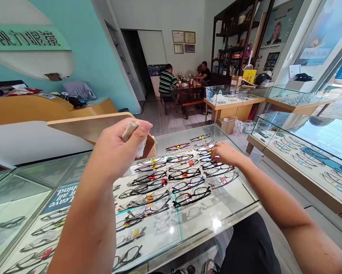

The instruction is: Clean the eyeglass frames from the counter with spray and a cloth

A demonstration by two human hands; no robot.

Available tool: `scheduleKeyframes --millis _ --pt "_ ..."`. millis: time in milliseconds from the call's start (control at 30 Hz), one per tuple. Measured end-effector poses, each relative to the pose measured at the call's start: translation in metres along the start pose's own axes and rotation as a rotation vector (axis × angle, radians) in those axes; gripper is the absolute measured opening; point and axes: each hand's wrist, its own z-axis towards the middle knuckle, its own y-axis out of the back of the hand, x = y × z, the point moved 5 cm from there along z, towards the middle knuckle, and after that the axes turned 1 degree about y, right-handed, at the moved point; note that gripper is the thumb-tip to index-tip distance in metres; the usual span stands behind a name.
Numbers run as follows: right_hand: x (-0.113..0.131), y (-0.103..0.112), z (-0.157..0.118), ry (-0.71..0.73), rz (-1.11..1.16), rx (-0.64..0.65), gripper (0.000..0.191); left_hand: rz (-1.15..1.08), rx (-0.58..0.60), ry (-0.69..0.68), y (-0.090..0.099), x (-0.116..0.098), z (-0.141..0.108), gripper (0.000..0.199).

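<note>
Left hand point(116, 150) clamps soft cloth point(130, 131); right hand point(226, 153), closure unclear, is at probably light, fragile eyeglasses point(205, 153), best held by bridge, near right edge of tabletop point(229, 205).

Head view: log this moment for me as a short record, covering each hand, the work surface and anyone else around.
Left hand: closed around a pale cloth, raised above the counter
Right hand: fingers at the right-hand column of eyeglasses; grip unclear
Work surface: glass display counter
Layout: eyeglasses in columns, several with coloured stickers
Other people: striped-shirt person and dark-top person, at the back table
</note>
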Motion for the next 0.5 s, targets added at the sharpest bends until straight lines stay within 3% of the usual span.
scheduleKeyframes --millis 167,367,500 --pt "0.0022 0.0052 -0.0025 -0.022 0.005 0.005 0.016 0.012 0.011 -0.029 -0.0006 -0.004 -0.0006 0.046" --pt "0.0034 0.0077 -0.0039 -0.049 0.006 0.021 0.016 0.017 0.001 0.033 0.0006 -0.0039 -0.0033 0.046" --pt "0.0012 0.0056 -0.0028 -0.062 -0.015 0.026 0.017 0.028 -0.01 -0.011 0.0014 -0.0018 -0.0015 0.051"
